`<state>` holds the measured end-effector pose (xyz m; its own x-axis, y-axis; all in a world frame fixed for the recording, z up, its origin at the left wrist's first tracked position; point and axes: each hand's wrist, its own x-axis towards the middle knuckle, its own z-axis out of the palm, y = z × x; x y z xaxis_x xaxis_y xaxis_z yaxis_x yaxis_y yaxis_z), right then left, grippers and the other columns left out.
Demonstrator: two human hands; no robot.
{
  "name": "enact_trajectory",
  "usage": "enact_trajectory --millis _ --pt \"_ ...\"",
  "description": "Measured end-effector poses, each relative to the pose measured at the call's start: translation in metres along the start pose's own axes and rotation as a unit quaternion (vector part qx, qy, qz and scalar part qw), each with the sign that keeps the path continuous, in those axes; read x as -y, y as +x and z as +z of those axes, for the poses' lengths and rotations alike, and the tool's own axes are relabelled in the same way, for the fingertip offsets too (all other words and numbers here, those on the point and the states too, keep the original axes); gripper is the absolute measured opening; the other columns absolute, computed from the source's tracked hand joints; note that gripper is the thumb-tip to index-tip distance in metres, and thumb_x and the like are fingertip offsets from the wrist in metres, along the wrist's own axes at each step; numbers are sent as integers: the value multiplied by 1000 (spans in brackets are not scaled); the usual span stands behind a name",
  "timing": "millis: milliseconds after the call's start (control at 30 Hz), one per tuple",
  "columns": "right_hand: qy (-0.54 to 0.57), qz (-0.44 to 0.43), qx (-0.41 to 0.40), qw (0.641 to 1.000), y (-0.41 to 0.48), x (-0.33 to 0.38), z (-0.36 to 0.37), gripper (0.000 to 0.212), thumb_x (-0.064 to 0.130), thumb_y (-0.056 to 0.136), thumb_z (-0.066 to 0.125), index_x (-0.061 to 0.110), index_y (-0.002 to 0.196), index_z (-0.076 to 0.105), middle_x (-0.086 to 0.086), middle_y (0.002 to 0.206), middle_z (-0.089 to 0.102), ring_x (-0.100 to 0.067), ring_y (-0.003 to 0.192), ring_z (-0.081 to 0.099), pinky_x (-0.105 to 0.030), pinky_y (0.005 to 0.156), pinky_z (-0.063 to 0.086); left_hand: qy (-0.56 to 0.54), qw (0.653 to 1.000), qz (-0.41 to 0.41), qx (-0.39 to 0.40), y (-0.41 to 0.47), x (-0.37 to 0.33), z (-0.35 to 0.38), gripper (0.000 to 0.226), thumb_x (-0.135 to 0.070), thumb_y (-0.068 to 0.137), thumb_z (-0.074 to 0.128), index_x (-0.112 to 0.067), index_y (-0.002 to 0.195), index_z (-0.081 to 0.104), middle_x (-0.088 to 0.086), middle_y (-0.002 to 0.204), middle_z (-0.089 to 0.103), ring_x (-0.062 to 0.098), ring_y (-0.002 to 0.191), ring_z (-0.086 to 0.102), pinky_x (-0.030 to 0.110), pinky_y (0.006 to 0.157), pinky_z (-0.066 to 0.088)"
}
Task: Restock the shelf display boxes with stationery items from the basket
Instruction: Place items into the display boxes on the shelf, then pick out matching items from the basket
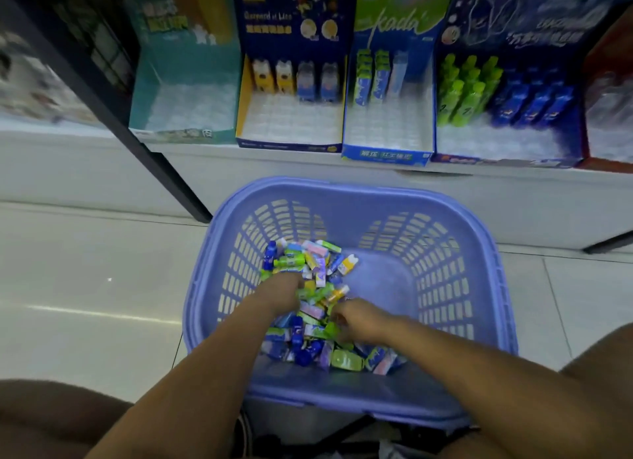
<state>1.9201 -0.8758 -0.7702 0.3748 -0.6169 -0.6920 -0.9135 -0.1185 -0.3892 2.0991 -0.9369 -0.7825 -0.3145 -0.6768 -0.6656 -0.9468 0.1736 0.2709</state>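
Note:
A lilac plastic basket stands on the floor below the shelf, holding a heap of small stationery items in green, blue, pink and yellow. Both hands are down in the heap. My left hand rests on the items with its fingers buried among them. My right hand lies curled over the pile's middle; its fingertips are hidden. On the shelf stand display boxes: a teal box with no items showing, a navy and yellow box, a blue and green box and a dark blue box, each partly filled at the back.
A black shelf post slants down to the floor left of the basket. A red box sits at the shelf's right end. My knees show at the bottom corners. White floor tiles lie left and right of the basket.

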Motion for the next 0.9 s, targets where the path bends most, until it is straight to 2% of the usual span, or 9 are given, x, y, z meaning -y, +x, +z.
enact_trajectory --millis 133,300,400,467,567,633,733,800,900 --pt "-65 8 2 998 13 4 21 34 16 82 64 5 114 59 -18 116 59 -35 107 57 -38 88 50 6 999 -7 -37 11 0 7 44 -21 87 66 -10 127 54 11 128 56 27 118 52 35 93 44" --pt "-54 12 15 998 15 -3 27 16 14 80 65 6 91 58 -17 104 60 -33 98 59 -37 78 49 21 998 -45 -43 15 -3 8 30 -16 88 64 -7 116 61 12 119 62 28 111 57 38 92 49" --pt "47 18 14 999 14 -8 15 27 22 81 66 3 98 57 -15 99 60 -28 88 56 -36 73 46 14 997 -58 -41 13 -8 5 25 -15 90 60 -6 113 59 14 115 62 29 107 58 38 88 49" --pt "144 33 19 989 11 -9 -8 19 24 86 63 8 92 54 -11 88 56 -22 78 50 -30 67 40 -26 997 -68 -40 8 -13 -6 9 -12 91 56 -4 88 58 21 97 61 34 99 59 41 82 48" --pt "332 46 30 942 1 -12 -53 12 17 95 51 8 97 58 -8 82 54 -21 70 52 -31 65 46 -150 988 -40 -9 2 -30 -28 27 -2 89 50 -5 62 44 17 65 43 36 69 51 42 67 40" --pt "423 40 37 904 -13 -17 -84 20 10 99 45 5 113 57 -4 82 55 -15 66 53 -24 63 48 -334 942 -35 19 -3 -48 -46 21 5 87 46 -2 67 51 16 69 45 26 65 49 30 63 48" --pt "454 5 16 891 -40 -25 -128 22 2 95 48 2 116 56 -2 82 56 -11 66 53 -15 57 46 -627 778 -12 47 -12 -72 -72 16 0 89 50 -3 75 54 8 62 46 16 55 47 23 51 52" --pt "460 -21 -35 887 -59 -28 -152 12 1 91 54 3 101 60 -5 79 59 -10 63 56 -14 57 45 -645 759 51 74 -20 -84 -88 13 -16 90 60 -10 79 60 0 57 47 9 48 47 22 51 51" --pt "475 -48 -108 872 -85 -28 -176 8 4 88 59 7 82 64 -5 71 60 -8 58 57 -15 57 43 -607 783 127 50 -34 -101 -109 16 -26 83 69 -16 77 59 -7 54 43 6 47 40 18 49 43"
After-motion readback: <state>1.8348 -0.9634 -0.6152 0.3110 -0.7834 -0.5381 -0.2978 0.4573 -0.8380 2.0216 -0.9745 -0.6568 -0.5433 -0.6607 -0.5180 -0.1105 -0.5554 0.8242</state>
